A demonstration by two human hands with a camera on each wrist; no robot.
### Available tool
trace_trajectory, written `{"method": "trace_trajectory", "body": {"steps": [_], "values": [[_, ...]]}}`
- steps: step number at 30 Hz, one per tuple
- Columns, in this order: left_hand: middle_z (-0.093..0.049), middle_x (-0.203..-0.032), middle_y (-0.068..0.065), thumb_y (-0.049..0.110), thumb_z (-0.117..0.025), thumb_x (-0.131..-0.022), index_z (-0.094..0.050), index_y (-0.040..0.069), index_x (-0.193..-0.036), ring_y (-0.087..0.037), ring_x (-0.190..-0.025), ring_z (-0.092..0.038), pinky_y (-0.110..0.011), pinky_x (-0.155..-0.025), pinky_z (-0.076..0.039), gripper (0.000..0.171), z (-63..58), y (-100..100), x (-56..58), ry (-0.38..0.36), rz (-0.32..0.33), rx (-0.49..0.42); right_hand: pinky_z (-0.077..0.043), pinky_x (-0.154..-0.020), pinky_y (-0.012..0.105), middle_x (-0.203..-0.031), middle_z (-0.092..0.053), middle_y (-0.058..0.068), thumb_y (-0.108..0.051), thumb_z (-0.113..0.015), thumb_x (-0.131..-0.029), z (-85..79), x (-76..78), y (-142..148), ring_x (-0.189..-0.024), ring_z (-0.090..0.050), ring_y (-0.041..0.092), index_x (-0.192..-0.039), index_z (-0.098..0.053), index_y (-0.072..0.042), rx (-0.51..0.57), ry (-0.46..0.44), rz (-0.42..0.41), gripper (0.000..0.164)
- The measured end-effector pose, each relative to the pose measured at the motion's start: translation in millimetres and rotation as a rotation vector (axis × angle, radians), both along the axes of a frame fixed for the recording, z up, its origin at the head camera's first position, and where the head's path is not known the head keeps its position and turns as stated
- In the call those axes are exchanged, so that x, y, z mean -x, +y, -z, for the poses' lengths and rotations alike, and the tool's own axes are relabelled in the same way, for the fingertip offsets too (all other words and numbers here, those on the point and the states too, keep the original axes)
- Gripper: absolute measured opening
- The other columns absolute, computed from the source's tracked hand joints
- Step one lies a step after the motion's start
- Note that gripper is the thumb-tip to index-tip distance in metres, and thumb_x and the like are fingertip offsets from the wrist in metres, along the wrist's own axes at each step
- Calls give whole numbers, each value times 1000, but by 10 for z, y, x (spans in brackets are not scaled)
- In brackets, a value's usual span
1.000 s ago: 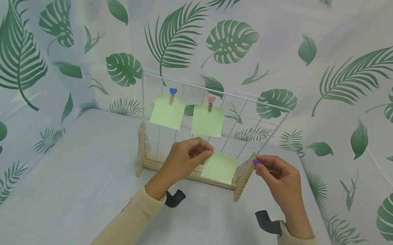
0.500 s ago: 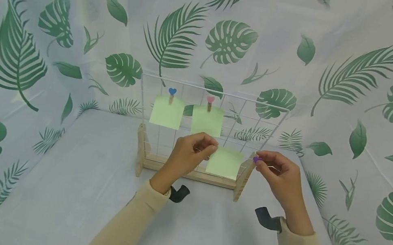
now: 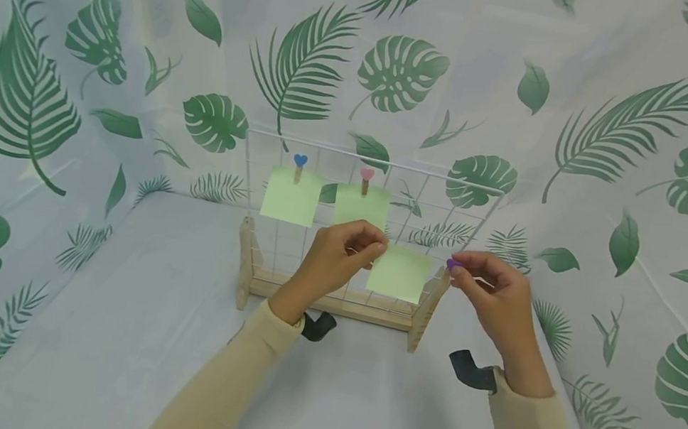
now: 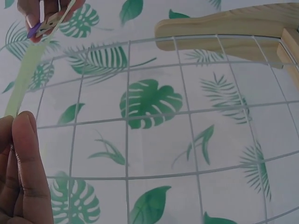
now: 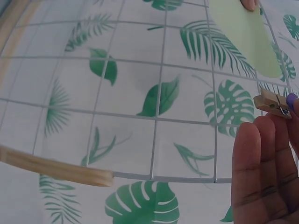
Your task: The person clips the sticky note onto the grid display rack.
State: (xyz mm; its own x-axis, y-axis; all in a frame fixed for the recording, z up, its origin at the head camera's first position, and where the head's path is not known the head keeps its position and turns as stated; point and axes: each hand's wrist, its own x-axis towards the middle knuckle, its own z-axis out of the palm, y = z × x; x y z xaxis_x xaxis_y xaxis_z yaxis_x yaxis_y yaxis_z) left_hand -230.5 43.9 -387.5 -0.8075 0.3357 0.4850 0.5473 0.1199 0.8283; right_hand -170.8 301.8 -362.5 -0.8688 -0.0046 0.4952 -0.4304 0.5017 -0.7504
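A pale green paper note is pinched at its upper left corner by my left hand, in front of the wire grid. My right hand pinches a small wooden clothespin with a purple ornament, to the right of that note. In the left wrist view the note appears nearly edge-on. Two more green notes hang higher on the grid: the left note under a blue heart clothespin, the right note under a pink heart clothespin. My left hand overlaps the right note's lower edge.
The white wire grid stands in a wooden base on a white-covered table. Behind it rises a white curtain printed with green leaves. Dark curved pieces stick out at both wrists.
My left hand has raised the loose note and shifted it slightly right, closer to the clothespin. My right hand has risen a little, still pinching the clothespin.
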Motion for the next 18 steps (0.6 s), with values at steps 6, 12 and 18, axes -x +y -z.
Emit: {"method": "trace_trajectory", "body": {"steps": [6, 12, 18], "values": [[-78, -101, -12, 9, -71, -106, -76, 1, -112, -18, -80, -75, -26, -74, -64, 11, 15, 21, 55, -6, 6, 0, -57, -84, 11, -101, -74, -14, 8, -71, -100, -31, 41, 18, -91, -70, -3, -113, -73, 12, 19, 9, -23, 14], [-79, -103, -12, 9, -72, -106, -76, 0, -112, -18, -81, -75, -26, -74, -64, 12, 7, 51, 83, -9, 9, 3, -57, -85, 12, -101, -73, -17, 10, -70, -99, -77, 72, 25, -91, -70, -3, -112, -72, 13, 11, 34, -43, 14], [-78, -101, -13, 9, -72, -106, -76, 0, -111, -18, -80, -75, -26, -74, -64, 11, -16, 92, 110, 3, 17, 5, -56, -87, 11, -101, -70, -24, 10, -71, -99, -106, 96, 28, -93, -70, -4, -114, -72, 13, -11, 45, -43, 15]]}}
